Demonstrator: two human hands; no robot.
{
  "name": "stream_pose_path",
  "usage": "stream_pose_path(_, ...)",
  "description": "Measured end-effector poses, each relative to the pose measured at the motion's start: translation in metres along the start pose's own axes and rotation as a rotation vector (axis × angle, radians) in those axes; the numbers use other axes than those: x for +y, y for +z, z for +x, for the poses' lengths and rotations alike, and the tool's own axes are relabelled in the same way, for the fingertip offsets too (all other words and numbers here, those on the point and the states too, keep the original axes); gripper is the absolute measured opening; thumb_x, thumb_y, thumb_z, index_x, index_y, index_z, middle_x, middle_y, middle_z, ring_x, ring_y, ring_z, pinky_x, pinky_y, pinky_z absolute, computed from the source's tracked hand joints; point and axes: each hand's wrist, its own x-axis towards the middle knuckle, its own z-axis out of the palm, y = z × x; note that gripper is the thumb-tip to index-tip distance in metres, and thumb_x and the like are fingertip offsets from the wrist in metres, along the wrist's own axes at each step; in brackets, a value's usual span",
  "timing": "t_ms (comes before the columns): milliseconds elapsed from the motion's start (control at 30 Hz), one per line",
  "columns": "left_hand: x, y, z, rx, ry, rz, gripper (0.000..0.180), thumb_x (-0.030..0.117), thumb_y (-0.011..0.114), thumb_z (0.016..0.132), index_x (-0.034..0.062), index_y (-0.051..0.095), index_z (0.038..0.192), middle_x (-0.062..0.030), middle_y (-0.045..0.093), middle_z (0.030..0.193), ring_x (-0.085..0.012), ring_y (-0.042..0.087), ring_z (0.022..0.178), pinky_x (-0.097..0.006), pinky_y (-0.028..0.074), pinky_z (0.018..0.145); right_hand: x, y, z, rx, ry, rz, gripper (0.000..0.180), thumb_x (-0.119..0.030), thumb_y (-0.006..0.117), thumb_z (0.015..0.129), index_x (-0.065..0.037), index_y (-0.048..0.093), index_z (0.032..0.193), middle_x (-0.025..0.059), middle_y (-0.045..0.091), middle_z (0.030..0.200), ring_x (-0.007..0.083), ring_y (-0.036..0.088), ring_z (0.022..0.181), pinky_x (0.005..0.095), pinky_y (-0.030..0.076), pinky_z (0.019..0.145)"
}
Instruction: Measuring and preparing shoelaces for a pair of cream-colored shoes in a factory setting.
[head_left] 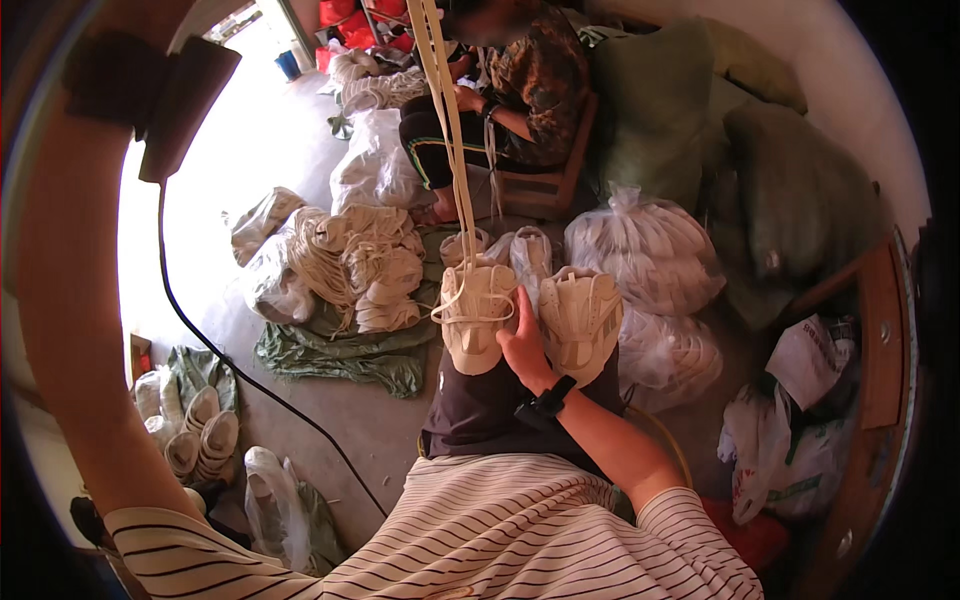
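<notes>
A cream lace-up shoe [473, 335] stands over my lap, toe toward me. My right hand [522, 345] grips its right side, with a finger stretched along the upper. Two long pale shoelaces [455, 140] run taut from the shoe up past the top edge of the picture. Some lace crosses the front of the shoe in a loose loop. Right beside my hand is a second cream shoe [580, 325], whose laces I cannot make out. My left arm [85, 300] is raised along the left side, a dark device strapped near the wrist; the left hand lies out of the picture.
Ahead, a person [530, 90] sits on a wooden chair [545, 190]. Bundled shoes and laces [350, 260] lie on the floor ahead left. Clear bags of shoes [645, 250] stand ahead right, before green sacks [650, 110]. A black cable [250, 385] hangs from my left wrist device.
</notes>
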Motion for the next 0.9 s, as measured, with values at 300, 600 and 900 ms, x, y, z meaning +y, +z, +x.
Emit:
stream_pose_path(300, -0.192, 0.128, -0.154, -0.305, -0.688, -0.515, 0.010, 0.014, 0.064, 0.094, 0.0060, 0.067, 0.097, -0.0080, 0.074, 0.099, -0.0025, 0.054, 0.068, -0.018, 0.045, 0.061, -0.087, -0.045, 0.018, 0.026, -0.080, -0.067, 0.045, -0.013, 0.056, 0.100, -0.005, 0.048, 0.144, 0.0072, 0.058, 0.129, 0.0125, 0.056, 0.106, 0.0262, 0.047, 0.088)
stream_pose_path(600, -0.281, 0.185, -0.206, -0.176, -0.825, -0.802, 0.010, 0.009, 0.064, 0.094, 0.0020, 0.070, 0.099, -0.0072, 0.073, 0.105, -0.0065, 0.060, 0.077, -0.021, 0.048, 0.071, -0.098, -0.045, 0.048, -0.206, 0.174, -0.012, 0.028, -0.026, 0.060, 0.100, -0.002, 0.071, 0.111, -0.0012, 0.065, 0.083, 0.0030, 0.052, 0.065, 0.0201, 0.043, 0.058)
stream_pose_path(900, -0.335, 0.175, -0.220, -0.175, -0.862, -0.810, 0.012, 0.009, 0.064, 0.095, 0.0011, 0.070, 0.100, -0.0061, 0.072, 0.105, -0.0050, 0.058, 0.075, -0.021, 0.046, 0.068, -0.089, -0.032, 0.073, -0.031, -0.125, -0.388, 0.015, -0.012, 0.069, 0.091, 0.002, 0.072, 0.097, 0.0068, 0.067, 0.082, 0.0133, 0.058, 0.062, 0.0265, 0.046, 0.059)
